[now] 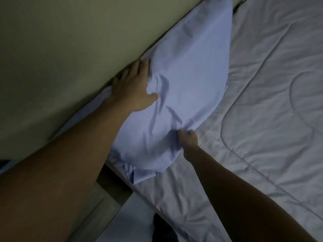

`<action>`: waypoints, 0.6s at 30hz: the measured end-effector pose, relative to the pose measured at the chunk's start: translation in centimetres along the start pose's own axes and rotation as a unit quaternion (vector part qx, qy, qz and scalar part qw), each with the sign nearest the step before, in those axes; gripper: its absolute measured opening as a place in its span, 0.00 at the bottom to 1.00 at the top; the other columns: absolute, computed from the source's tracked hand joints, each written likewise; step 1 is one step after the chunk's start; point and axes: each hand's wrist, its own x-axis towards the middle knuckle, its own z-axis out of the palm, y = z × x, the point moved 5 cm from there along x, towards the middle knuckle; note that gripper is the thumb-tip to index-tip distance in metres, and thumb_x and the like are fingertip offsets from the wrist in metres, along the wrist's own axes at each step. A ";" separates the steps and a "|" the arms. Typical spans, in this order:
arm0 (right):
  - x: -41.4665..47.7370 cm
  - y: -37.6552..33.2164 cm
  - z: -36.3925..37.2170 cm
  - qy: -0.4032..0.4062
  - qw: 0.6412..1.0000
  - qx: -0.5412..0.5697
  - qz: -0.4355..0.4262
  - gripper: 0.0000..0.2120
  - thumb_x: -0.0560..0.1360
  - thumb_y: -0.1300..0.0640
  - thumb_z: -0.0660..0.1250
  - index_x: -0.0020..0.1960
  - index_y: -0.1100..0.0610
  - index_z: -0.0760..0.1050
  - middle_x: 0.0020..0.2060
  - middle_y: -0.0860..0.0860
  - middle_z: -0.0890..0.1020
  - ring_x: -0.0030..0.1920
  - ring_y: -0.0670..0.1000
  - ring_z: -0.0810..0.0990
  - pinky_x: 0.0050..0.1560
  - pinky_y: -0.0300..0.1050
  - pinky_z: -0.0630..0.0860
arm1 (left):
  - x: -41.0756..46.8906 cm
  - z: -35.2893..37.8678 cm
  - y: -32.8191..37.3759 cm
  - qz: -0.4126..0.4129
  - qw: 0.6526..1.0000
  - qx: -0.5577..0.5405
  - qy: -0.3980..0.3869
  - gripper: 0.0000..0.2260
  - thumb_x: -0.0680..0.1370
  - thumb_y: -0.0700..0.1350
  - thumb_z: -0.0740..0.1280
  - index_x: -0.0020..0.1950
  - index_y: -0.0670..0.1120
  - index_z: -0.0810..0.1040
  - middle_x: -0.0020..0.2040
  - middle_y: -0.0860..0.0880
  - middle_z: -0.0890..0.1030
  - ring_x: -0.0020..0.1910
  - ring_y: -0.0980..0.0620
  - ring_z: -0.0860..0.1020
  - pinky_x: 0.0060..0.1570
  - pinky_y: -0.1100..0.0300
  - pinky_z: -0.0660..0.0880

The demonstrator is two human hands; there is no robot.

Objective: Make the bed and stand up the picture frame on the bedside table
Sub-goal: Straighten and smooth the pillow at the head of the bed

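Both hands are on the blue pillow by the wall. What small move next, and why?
Probably pull the right hand, which pinches the near edge of the pale blue fabric pillow, slightly toward the white quilted duvet, while the left hand presses flat near the beige wall. Creases bunch between the hands, so a gentle tug should smooth them.

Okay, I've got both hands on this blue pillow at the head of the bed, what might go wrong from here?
1. The right hand only pinches a fold of the pillow cover, so a tug may bunch the fabric instead of moving the pillow.
2. The left hand presses beside the beige headboard, so that pillow edge might slip into the dark gap there.
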 end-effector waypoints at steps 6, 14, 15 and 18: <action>-3.4 1.0 0.7 0.097 0.959 -0.141 -0.227 0.31 0.74 0.49 0.63 0.72 0.62 0.62 0.64 0.57 0.71 0.61 0.58 0.73 0.63 0.55 0.74 | -2.7 -0.1 0.1 0.069 0.982 0.092 0.150 0.44 0.72 0.65 0.68 0.81 0.49 0.52 0.80 0.44 0.56 0.78 0.42 0.58 0.71 0.42 0.62; -1.7 -0.7 0.6 -0.150 0.973 -0.136 -0.116 0.30 0.78 0.60 0.59 0.79 0.50 0.61 0.71 0.49 0.71 0.66 0.51 0.70 0.64 0.45 0.68 | -2.9 2.1 -1.2 0.039 0.998 0.053 0.023 0.41 0.77 0.58 0.67 0.81 0.49 0.46 0.82 0.48 0.50 0.80 0.44 0.52 0.76 0.46 0.57; -2.1 -1.0 -0.5 -0.152 0.968 -0.163 -0.114 0.26 0.78 0.59 0.59 0.76 0.50 0.65 0.69 0.50 0.73 0.64 0.51 0.71 0.61 0.45 0.68 | -3.0 1.8 -1.0 0.030 0.998 0.047 0.014 0.41 0.78 0.58 0.66 0.81 0.49 0.44 0.82 0.49 0.48 0.80 0.44 0.50 0.76 0.46 0.55; -4.1 -1.6 -3.0 -0.118 0.952 -0.235 -0.154 0.18 0.82 0.51 0.57 0.71 0.51 0.69 0.66 0.51 0.76 0.62 0.52 0.75 0.59 0.48 0.73 | -4.5 0.9 -0.8 0.001 0.999 0.052 0.016 0.41 0.79 0.57 0.65 0.81 0.50 0.41 0.82 0.49 0.48 0.80 0.44 0.52 0.75 0.44 0.56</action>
